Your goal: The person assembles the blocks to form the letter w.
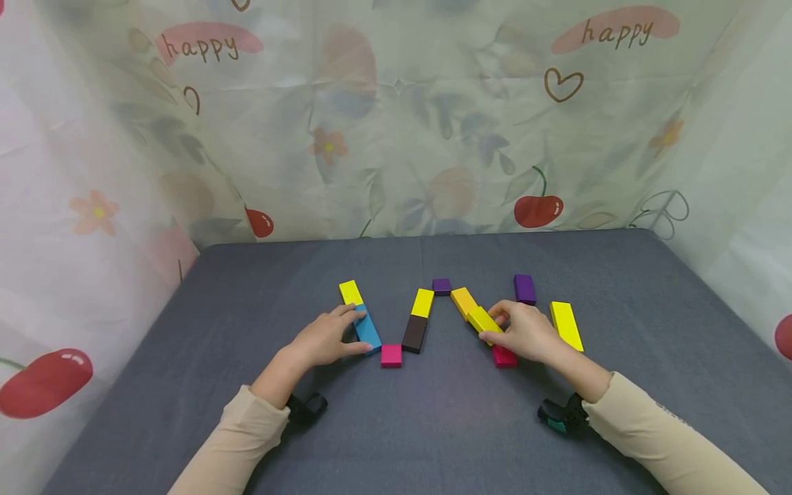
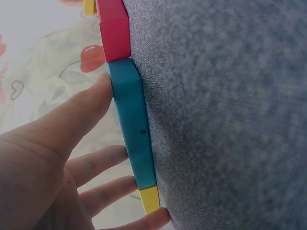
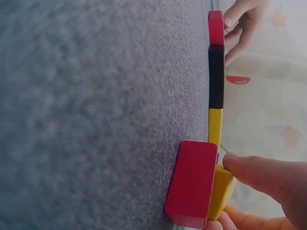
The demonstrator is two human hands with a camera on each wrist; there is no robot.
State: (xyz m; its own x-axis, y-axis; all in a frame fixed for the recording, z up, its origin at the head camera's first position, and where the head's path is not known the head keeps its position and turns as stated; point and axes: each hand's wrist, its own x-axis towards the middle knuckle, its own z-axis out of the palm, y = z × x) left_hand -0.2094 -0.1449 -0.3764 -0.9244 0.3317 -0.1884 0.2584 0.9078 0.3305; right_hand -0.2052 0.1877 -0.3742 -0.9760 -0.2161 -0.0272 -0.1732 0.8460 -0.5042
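My left hand (image 1: pixel 326 338) touches a blue block (image 1: pixel 369 331), its thumb near the block's close end and its fingers along the side. A small yellow block (image 1: pixel 351 293) adjoins the blue one's far end. Beside its near end lies a pink block (image 1: pixel 391 355). With thumb and fingers, my right hand (image 1: pixel 526 331) pinches a yellow block (image 1: pixel 482 320), which slants between an orange-yellow block (image 1: pixel 463 301) and another pink block (image 1: pixel 504 357). In the right wrist view, that pink block (image 3: pixel 193 182) partly hides the pinched yellow block (image 3: pixel 221 189).
Between the hands, a dark brown block (image 1: pixel 414 334) and a yellow block (image 1: pixel 423 302) form a slanted line toward a small purple block (image 1: pixel 442 287). Farther right lie a purple block (image 1: pixel 524 289) and a long yellow block (image 1: pixel 566 326). Grey cloth (image 1: pixel 433 433) covers the table.
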